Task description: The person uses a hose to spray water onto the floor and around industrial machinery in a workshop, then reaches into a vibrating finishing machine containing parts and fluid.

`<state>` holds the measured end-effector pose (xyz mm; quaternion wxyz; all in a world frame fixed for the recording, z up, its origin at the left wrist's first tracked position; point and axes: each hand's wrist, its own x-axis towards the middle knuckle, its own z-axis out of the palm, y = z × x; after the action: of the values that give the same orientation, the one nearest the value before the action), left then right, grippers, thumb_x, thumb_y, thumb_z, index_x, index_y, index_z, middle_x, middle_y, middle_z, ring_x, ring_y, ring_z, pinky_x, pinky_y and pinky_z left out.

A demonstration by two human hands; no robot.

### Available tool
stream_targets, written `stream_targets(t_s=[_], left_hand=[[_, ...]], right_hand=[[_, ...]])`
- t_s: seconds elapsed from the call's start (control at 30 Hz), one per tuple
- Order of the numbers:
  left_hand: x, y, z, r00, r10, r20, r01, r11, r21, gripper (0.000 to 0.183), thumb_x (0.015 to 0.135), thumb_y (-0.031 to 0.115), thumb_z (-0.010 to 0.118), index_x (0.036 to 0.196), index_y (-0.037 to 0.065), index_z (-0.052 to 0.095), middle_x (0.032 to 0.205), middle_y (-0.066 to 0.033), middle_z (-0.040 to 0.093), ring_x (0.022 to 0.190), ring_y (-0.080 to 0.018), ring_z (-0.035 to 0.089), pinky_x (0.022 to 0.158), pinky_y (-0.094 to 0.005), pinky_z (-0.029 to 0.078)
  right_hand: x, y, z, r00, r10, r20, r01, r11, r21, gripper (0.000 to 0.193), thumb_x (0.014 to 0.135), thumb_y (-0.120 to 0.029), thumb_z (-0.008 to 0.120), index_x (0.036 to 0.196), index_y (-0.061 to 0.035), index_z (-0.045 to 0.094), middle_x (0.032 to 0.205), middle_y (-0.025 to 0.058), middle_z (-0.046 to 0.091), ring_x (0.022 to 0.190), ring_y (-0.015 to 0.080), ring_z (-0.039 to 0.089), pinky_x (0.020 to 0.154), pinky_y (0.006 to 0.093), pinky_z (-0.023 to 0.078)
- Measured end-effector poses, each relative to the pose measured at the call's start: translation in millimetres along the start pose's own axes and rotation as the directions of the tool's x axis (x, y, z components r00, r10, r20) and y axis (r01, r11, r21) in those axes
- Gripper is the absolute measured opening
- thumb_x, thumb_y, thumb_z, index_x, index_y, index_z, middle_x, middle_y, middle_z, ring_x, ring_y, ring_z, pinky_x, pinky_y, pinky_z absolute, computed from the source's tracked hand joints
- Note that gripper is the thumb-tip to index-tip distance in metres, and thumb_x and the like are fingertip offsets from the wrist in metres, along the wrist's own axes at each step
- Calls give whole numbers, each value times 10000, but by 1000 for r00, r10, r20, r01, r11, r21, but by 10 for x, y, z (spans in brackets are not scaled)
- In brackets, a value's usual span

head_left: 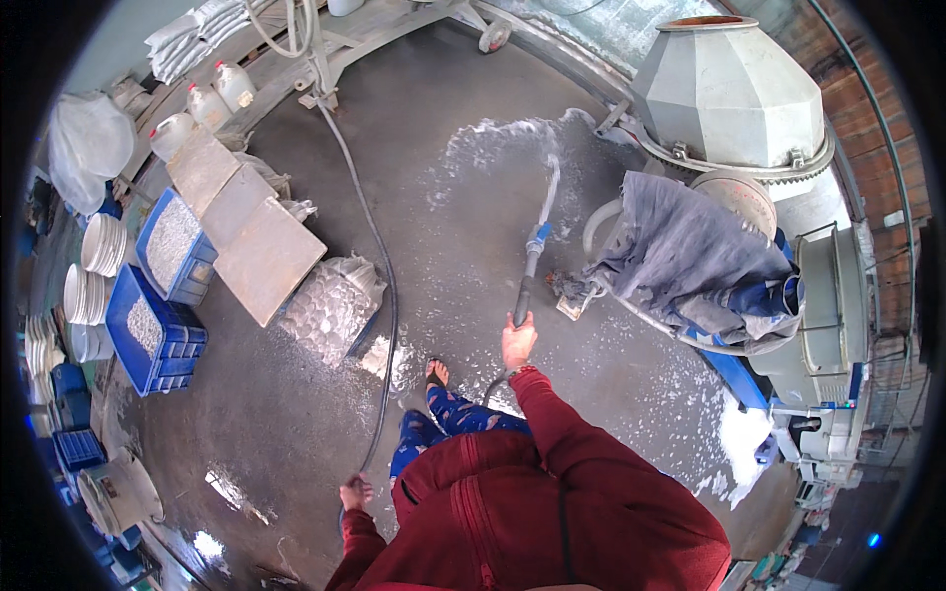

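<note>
My right hand [518, 342] is wrapped round the grey grip of a spray wand [530, 268] with a blue collar near its tip. A white jet of water [550, 192] leaves the tip and hits the wet concrete floor, where foamy water [498, 138] spreads in an arc. Low and to the left, my left hand [357, 492] is closed round a dark hose [382, 251]. That hose runs away from me across the floor to a pale metal frame [340, 61] at the back. Another stretch of hose hangs behind my right wrist.
At right stand a grey faceted drum [729, 94] and a cart draped with grey cloth [690, 246]. On the left are flat boards [268, 258], a sack of pale round pieces [330, 307], blue crates [148, 366] and white jugs [235, 87]. White suds [741, 438] lie at lower right.
</note>
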<state>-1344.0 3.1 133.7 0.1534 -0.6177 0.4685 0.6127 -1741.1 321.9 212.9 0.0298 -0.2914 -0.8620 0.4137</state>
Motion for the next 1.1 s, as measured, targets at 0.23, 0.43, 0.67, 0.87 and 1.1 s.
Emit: stream_targets(t_s=[0.23,0.43,0.67,0.87,1.1], left_hand=[[40,1616,931,923,280,264,-369,838,401,236,834,79,422,962,95,619,671,-86,612,544,-128,586,469,-243,472],[439,2252,1217,925,109,365,-331,704,628,270,810,56,414,965,105,630,657,-83,614,530,-138,584,474,-253,479],[1015,2766,1451,931,0,366,-262,699,665,309,793,44,380,958,101,635,624,-89,593,507,-140,572,441,-261,467],[1082,3495,1953,892,98,441,-377,699,607,305,779,49,382,948,86,633,632,-87,596,488,-123,553,432,-243,447],[1470,4052,2265,846,39,532,-457,568,684,276,810,78,408,964,84,637,611,-84,594,465,-114,544,412,-240,438]], right_hand=[[80,-222,351,996,93,-9,-93,996,-13,291,774,-239,594,941,-16,512,649,221,582,676,391,587,593,446,432],[346,-460,422,976,188,-108,-182,981,61,259,782,-239,585,911,-27,514,663,219,585,679,393,584,594,438,431],[732,-867,314,969,203,-141,-197,979,54,246,792,-244,571,935,-58,496,662,201,588,674,384,587,594,431,432],[991,-780,381,978,166,-125,-184,973,-143,266,782,-252,569,972,-84,488,669,211,590,676,395,583,595,462,441],[1093,-772,236,979,142,-148,-170,966,-197,314,768,-218,567,1020,-71,448,652,233,577,658,407,576,581,471,464]])
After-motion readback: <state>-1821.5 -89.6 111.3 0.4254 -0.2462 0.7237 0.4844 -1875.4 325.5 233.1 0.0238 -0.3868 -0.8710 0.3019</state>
